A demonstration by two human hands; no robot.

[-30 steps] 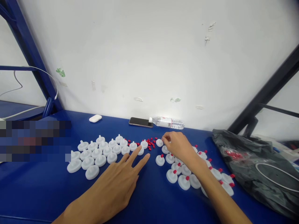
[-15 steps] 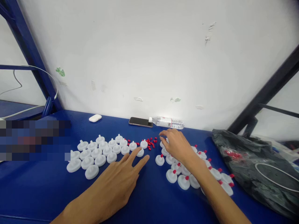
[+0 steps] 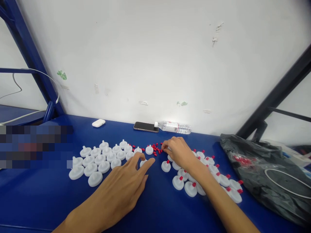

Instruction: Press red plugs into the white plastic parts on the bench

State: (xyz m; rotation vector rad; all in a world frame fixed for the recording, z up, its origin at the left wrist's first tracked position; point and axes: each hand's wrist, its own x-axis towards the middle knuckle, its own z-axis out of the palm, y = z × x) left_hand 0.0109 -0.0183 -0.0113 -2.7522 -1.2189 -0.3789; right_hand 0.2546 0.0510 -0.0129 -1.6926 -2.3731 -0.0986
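Observation:
My left hand (image 3: 121, 189) lies flat on the blue table (image 3: 157, 207) with its fingers stretched out. Its index and middle fingertips touch a plain white disc (image 3: 143, 162) at the right end of a cluster of several plain white discs with stubs (image 3: 97, 160). My right hand (image 3: 181, 152) reaches over to a small heap of red caps (image 3: 156, 149), fingertips pinched together at the heap's right edge. What they pinch is too small to make out. Under and to the right of that wrist lie several white discs with red caps fitted (image 3: 209, 176).
A phone (image 3: 145, 127), a lying water bottle (image 3: 173, 127) and a white earbud case (image 3: 98, 123) sit along the white wall. A black plastic bag (image 3: 267, 171) with more red pieces fills the right side. Blue frame bars and a white cable (image 3: 36, 72) stand at the left.
My right hand has moved left from the capped discs to the red heap and closed into a pinch. My left fingertips have crept slightly onto the nearest plain disc.

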